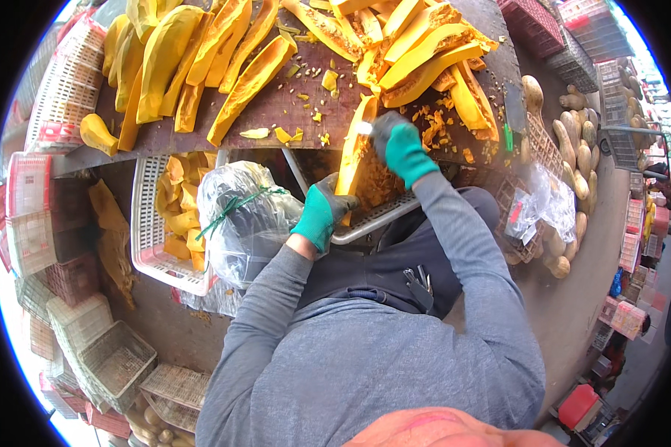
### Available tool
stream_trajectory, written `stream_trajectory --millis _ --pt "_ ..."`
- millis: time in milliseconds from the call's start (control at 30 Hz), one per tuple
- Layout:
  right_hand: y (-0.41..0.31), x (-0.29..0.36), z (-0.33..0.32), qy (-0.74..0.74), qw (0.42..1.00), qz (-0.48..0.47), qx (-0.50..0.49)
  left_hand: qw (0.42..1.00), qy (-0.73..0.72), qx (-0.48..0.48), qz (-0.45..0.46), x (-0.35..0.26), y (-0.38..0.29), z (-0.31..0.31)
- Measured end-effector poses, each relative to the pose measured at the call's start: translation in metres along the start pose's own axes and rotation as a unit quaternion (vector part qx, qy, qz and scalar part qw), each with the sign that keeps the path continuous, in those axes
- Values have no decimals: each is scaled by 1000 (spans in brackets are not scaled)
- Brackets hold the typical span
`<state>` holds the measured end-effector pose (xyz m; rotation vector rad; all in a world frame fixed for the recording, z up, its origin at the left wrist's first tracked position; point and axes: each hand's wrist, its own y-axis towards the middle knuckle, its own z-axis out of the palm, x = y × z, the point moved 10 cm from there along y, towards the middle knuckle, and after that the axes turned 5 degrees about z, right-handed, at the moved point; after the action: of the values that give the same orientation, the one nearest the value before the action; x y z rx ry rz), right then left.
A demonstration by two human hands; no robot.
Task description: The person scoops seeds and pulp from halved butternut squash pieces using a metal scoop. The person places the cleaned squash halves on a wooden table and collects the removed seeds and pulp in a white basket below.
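My left hand, in a green glove with dark palm and fingers, grips the lower end of a long orange squash piece that leans on the table edge. My right hand, gloved alike, is closed on a tool at the piece's upper part; a bright metal bit shows, but its kind is hidden by blur and the fingers. Seedy squash pieces are heaped at the table's upper right. Pale-surfaced, hollowed pieces lie in a row at the upper left. Scraped pulp fills a container below the table edge.
The dark red table bears scattered seeds and scraps. Below it stand a white plastic crate of squash chunks and a plastic-wrapped bundle tied with green string. Whole squashes lie on the floor at right. Stacked crates line the left.
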<state>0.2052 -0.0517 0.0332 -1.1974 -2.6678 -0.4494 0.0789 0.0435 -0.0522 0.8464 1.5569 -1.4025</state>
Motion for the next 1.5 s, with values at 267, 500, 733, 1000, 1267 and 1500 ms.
stream_trajectory --millis 267,500,733,1000,1267,1500 --pt "-25 -21 2 239 970 35 -11 1000 16 12 10 -2 4 2" --pt "-40 -33 39 529 811 194 155 1000 -4 22 -3 -7 1 4" --pt "-55 -20 57 627 693 322 150 999 20 39 30 -8 3 5" --pt "-49 -32 68 604 679 390 148 996 75 45 24 -7 4 6" --pt "-56 -20 46 599 695 375 134 998 21 53 28 2 7 8" --pt "-40 -24 52 545 753 328 168 998 -27 58 5 1 6 12"
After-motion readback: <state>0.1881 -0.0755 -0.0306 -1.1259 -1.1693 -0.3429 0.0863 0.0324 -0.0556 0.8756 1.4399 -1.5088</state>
